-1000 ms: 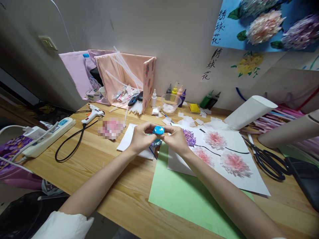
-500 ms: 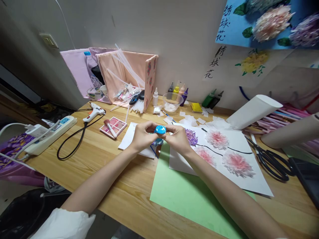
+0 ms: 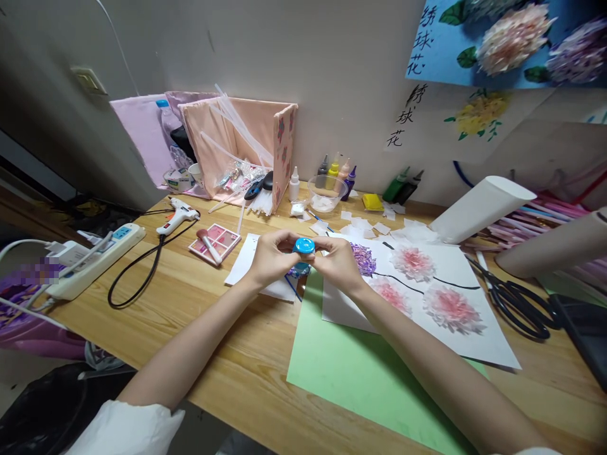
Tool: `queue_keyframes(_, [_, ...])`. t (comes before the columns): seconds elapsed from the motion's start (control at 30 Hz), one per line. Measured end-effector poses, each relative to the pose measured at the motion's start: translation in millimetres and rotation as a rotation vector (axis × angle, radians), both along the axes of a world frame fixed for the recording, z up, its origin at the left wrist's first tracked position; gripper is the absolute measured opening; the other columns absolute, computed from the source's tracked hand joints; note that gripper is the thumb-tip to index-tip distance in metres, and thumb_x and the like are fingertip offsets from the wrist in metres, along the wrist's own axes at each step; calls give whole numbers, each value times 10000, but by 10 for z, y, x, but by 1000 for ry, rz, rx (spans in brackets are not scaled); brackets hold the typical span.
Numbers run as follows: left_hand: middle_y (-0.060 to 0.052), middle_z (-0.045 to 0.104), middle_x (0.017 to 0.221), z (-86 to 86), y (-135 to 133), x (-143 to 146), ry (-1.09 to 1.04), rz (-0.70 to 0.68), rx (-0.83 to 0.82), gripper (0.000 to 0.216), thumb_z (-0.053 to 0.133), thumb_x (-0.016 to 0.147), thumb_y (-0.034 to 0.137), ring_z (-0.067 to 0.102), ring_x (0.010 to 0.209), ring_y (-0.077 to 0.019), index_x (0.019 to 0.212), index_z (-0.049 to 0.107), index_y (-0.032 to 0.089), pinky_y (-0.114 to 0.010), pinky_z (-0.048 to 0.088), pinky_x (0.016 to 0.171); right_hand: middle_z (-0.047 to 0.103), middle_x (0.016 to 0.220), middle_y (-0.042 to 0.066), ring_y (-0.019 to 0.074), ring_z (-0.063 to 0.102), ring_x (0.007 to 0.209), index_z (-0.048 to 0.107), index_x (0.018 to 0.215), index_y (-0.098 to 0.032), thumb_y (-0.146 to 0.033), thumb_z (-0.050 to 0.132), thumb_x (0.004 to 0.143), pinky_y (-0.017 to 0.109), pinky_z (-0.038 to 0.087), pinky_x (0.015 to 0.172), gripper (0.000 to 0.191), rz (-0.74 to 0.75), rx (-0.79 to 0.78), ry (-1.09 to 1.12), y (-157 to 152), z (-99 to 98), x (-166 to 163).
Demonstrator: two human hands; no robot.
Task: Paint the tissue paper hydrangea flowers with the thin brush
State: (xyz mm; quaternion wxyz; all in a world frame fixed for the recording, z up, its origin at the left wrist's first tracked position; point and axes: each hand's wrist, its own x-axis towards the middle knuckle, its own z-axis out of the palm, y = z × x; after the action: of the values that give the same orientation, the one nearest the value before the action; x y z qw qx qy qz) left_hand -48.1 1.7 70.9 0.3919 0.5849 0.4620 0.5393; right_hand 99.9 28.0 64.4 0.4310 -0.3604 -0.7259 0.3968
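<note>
Between my two hands is a small round thing with a glossy blue top (image 3: pixel 304 245). My left hand (image 3: pixel 275 256) grips its left side, with thumb and fingers bent around it. From the right, my right hand (image 3: pixel 337 259) closes on it the same way, the thumbs nearly meeting below the blue top. Something blue and shiny (image 3: pixel 300 270) shows beneath the hands; whether it belongs to the held thing I cannot tell. Under the right hand lies a white sheet (image 3: pixel 351 313) bearing pink paper flowers (image 3: pixel 454 308) and a purple flower (image 3: pixel 363 260).
Green paper (image 3: pixel 360 379) lies under the white sheet. At left are a glue gun (image 3: pixel 177 215), a power strip (image 3: pixel 102 259) and a palette (image 3: pixel 225 240) with a brush (image 3: pixel 208 248). Behind stand paint bottles (image 3: pixel 333 170) and a clear bowl (image 3: pixel 327 194). Black scissors (image 3: pixel 516 306) lie right.
The camera view has shifted very slightly. Both hands keep their grip on the blue-topped thing in nearly the same place.
</note>
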Motion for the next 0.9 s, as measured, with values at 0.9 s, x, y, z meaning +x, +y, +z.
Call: queue_keyframes(0.9, [-39,626,968,202,-120,-107,397,12,264,253,633,845,359,557,945,-192,1049,643,211,-299,428,845,688,1043,50,186,660,926,654,1054,-203,-303,700,732,328,544,816,340,492,-336,21,135,323,220])
